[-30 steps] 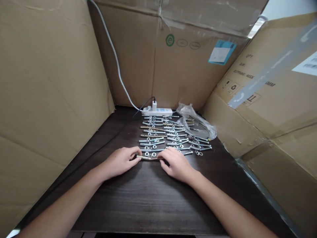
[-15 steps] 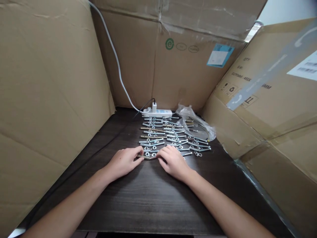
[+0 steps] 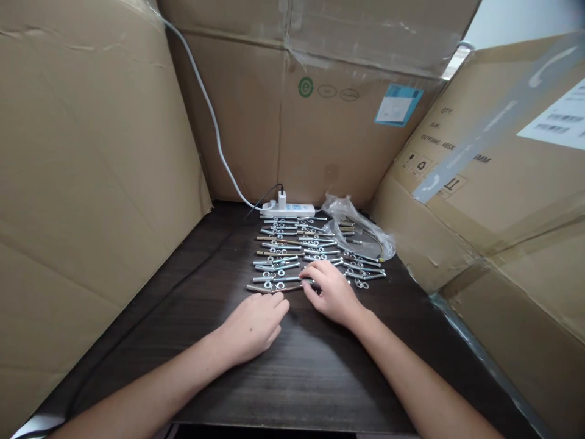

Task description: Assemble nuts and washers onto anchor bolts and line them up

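Rows of metal bolts (image 3: 276,266) with washers and nuts lie side by side on the dark table. Closest to me is a brass-coloured bolt (image 3: 256,288), its right end reaching the fingertips of my right hand (image 3: 333,294). Thumb and forefinger of that hand are pinched at the bolt's end, while its other fingers cover parts of the row behind. My left hand (image 3: 256,326) rests just in front of the bolt, apart from it. Its fingers are curled under and their tips are hidden. Small washers (image 3: 280,285) lie behind the brass-coloured bolt.
A white power strip (image 3: 297,210) with a plugged-in adapter stands behind the rows. Right of it lies a clear plastic bag (image 3: 340,213). Cardboard boxes (image 3: 242,122) wall the table at the back and both sides. A black cable (image 3: 183,277) runs along the left.
My left hand has let go of the brass-coloured bolt's left end and come back toward me and right. My right hand has shifted slightly right. The view has moved a little.
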Demonstrator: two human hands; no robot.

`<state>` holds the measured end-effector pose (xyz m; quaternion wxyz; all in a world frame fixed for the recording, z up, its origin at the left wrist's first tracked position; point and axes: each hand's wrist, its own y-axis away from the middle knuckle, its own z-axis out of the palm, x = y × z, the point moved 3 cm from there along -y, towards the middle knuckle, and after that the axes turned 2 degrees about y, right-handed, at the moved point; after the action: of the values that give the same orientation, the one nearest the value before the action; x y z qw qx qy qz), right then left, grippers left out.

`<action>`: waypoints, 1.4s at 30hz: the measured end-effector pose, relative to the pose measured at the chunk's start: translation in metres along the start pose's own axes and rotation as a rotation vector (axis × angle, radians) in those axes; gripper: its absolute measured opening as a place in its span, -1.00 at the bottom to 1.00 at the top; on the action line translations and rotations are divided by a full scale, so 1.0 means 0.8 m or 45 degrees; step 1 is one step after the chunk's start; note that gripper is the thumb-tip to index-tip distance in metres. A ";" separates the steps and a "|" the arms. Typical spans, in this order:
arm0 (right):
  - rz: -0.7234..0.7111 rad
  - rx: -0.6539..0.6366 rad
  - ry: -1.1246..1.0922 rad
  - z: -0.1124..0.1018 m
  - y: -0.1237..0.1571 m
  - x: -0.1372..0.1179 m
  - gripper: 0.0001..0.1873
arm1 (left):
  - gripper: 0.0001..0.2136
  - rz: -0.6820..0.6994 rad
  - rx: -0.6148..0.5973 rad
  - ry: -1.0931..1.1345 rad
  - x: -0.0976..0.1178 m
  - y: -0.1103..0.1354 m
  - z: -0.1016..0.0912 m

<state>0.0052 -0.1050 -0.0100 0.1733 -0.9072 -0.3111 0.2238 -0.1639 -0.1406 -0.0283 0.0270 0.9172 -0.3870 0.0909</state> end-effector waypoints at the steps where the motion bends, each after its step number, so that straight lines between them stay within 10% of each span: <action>1: 0.001 0.021 -0.011 -0.002 0.000 0.001 -0.86 | -0.89 -0.013 0.001 0.005 -0.001 0.000 0.001; 35: 0.115 0.108 -0.012 -0.005 0.002 0.051 -0.89 | -0.83 -0.314 0.122 0.169 -0.049 0.016 -0.029; 42: 0.148 0.230 0.015 -0.016 0.002 0.076 -0.89 | -0.84 -0.110 0.163 0.245 -0.035 0.003 -0.038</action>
<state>0.0553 -0.0694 -0.0180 0.2429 -0.9058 -0.2356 0.2551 -0.1888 -0.1189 -0.0038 0.0095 0.9198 -0.3362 0.2018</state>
